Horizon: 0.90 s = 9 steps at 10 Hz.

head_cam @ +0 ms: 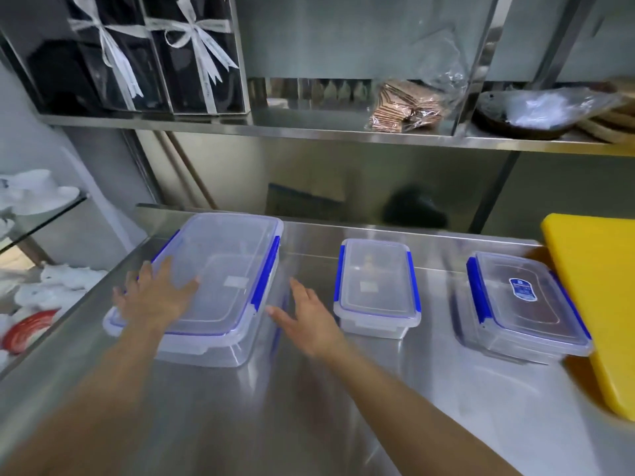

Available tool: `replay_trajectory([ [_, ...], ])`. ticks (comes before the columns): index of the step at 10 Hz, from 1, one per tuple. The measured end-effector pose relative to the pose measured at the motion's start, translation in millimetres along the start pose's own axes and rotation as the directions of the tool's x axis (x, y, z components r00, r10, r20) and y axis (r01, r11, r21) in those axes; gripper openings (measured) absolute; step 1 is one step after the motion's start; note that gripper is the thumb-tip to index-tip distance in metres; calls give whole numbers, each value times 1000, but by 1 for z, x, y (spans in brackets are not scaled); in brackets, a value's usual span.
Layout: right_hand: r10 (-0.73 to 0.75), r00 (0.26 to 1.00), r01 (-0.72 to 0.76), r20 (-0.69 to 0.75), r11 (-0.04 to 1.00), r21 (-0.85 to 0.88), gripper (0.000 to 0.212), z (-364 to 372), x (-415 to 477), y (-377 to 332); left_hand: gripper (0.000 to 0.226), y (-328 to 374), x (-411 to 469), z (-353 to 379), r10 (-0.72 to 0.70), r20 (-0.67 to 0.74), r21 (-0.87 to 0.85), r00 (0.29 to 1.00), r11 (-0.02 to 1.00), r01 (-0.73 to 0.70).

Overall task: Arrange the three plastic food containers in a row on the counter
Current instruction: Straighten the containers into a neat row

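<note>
Three clear plastic containers with blue clip lids stand on the steel counter. The large container is at the left, the small container in the middle, and the medium container, with a blue label, at the right. My left hand lies flat with spread fingers on the near left corner of the large container's lid. My right hand hovers open over the counter between the large and small containers, close to the large one's right side, holding nothing.
A yellow cutting board lies at the right, touching the medium container. A steel shelf above holds dark gift boxes with white ribbons and bagged items. White dishes sit off the counter's left edge.
</note>
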State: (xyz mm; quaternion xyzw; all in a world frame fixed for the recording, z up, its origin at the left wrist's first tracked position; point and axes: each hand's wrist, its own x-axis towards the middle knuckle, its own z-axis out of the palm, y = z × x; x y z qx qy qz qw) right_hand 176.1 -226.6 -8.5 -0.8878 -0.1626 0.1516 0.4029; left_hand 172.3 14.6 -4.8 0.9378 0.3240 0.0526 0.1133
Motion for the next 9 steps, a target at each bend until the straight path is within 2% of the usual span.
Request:
replay_trajectory([
  [1,-26,994,21,104,999,50,82,24,3,-15,87,-18,6,0,-98,129,-58,987,993,106],
  [2,-2,991,-8,134,997,76,87,42,6,-25,81,-14,-2,-4,-105,116,-16,988,994,108],
  [4,57,997,-63,53,991,119,91,56,1,-30,79,-6,-11,0,-44,134,27,990,999,41],
  [6,83,995,-82,64,996,-17,89,54,-3,-34,77,-8,-10,3,-31,117,30,993,999,28],
  [7,121,990,-116,76,991,-74,87,47,-7,-43,74,-5,-12,-1,-19,150,26,989,1000,15],
  [8,142,984,-130,110,985,-111,80,39,-7,-47,74,-6,-7,-9,-3,263,0,965,1000,3],
  [9,148,969,-122,195,982,-141,60,6,-12,-59,74,-3,-6,-24,94,266,-4,960,995,-96],
])
